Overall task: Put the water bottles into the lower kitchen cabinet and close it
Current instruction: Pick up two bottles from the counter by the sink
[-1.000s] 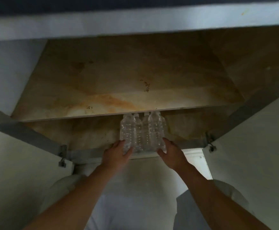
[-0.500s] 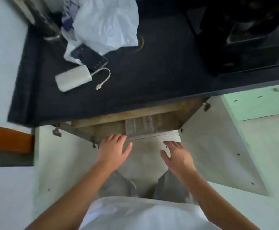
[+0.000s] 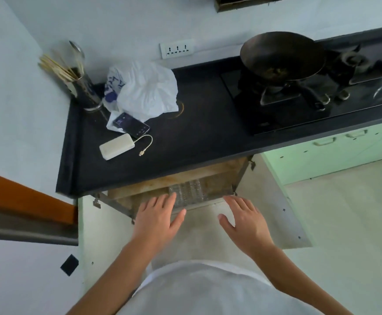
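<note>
Black countertop (image 3: 208,137) against a pale wall, seen from above. Carries at its left end a metal utensil holder (image 3: 86,92) with chopsticks, a crumpled white plastic bag (image 3: 144,89), a dark phone (image 3: 132,125) and a white power bank (image 3: 117,146) with a short cable. Farther right, a wok (image 3: 283,55) on a gas stove (image 3: 276,103). Wall socket (image 3: 177,50) above the bag.

Below the counter edge, lower cabinet (image 3: 219,176) open, with left door (image 3: 103,235) and right door (image 3: 274,212) swung wide.

Water bottles (image 3: 186,192) inside, near the cabinet's front edge, packed close as one clear, blurred cluster, partly hidden under the shelf.

Left hand (image 3: 157,219) in front of the opening, fingers straight and spread, grasping nothing. Overlaps the cluster's left edge with its fingertips; touching or not, cannot tell.

Right hand (image 3: 245,223) just right of the cluster, likewise released, fingers spread, palm down, apart from the bottles.

Pale green cabinet fronts (image 3: 322,160) with handles farther right.
</note>
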`<state>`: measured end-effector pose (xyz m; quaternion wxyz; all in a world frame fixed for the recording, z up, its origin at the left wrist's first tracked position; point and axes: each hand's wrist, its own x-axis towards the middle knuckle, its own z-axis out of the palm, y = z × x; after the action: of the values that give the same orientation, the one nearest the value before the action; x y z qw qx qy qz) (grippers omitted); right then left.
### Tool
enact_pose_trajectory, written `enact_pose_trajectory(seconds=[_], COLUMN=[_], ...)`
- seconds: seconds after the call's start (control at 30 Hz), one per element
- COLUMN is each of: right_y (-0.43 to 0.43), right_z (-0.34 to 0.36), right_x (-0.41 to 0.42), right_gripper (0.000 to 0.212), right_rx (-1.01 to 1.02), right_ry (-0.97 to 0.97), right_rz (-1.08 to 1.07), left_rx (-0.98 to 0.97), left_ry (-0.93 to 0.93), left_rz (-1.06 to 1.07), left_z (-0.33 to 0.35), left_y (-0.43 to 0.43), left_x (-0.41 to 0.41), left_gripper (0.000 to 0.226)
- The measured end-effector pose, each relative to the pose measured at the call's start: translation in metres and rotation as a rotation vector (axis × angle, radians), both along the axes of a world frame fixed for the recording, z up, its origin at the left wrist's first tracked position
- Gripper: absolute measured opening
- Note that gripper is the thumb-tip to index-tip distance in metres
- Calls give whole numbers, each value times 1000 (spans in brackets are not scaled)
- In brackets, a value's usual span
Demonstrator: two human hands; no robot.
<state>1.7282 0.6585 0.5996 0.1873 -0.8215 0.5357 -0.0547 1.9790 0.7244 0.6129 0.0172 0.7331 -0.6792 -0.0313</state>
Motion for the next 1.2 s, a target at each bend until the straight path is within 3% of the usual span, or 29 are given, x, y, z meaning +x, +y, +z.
enact_pose_trajectory(seconds=[0.17,0.33,0.53,0.7,0.9,1.2], right_y=[34,97,213,293,318,218], right_z=[9,8,1,-2,-22,-3], right_x=[-30,-66,-105,-132,-191,-311], right_gripper=[60,64,61,58,55,59], right_rx=[-54,-59,-52,-70,-62,-157], right_ry=[28,25,76,94,68,-30], right_rz=[-241,-627,-1066,-1345,-1464,-1278], left_rx=[-4,14,-1,-50,-3,-8], left_ry=[57,111,67,110,139,88], left_rz=[-240,-609,-1067,-1316,-1432,-1205], left_z=[6,5,-12,-9,-11,2], left_y=[-15,-46,-56,-30,-9,-38], left_x=[-26,-71,-170,-265,-352,-403], left_gripper=[63,62,53,53,52,56])
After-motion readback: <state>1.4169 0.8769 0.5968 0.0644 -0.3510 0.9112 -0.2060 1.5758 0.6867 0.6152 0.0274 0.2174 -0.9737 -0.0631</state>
